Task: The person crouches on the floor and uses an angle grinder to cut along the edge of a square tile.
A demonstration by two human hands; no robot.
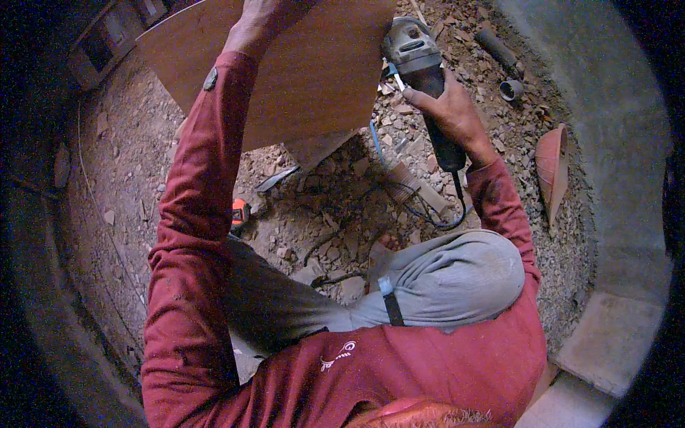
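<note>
In the head view, the right hand point(453, 107) is grasping the dark body of a grinder point(432, 85), thumb and fingers wrapping around it. The grinder is pointing upward, its grey metal head sitting just beside the right edge of a brown board point(314, 78). The left hand point(270, 18) is reaching over the board near the top edge of the view; its fingers are running out of sight, so whether it is gripping or only resting cannot be told. The grinder's cord point(460, 196) is hanging from its lower end and curling left over the rubble point(342, 189). An orange item point(240, 212) is lying by the left sleeve point(196, 214). On the far right, a pipe point(497, 50) and a short ring point(511, 90) are lying among the rubble, and a reddish bowl point(549, 160) is leaning near the wall point(621, 143).
</note>
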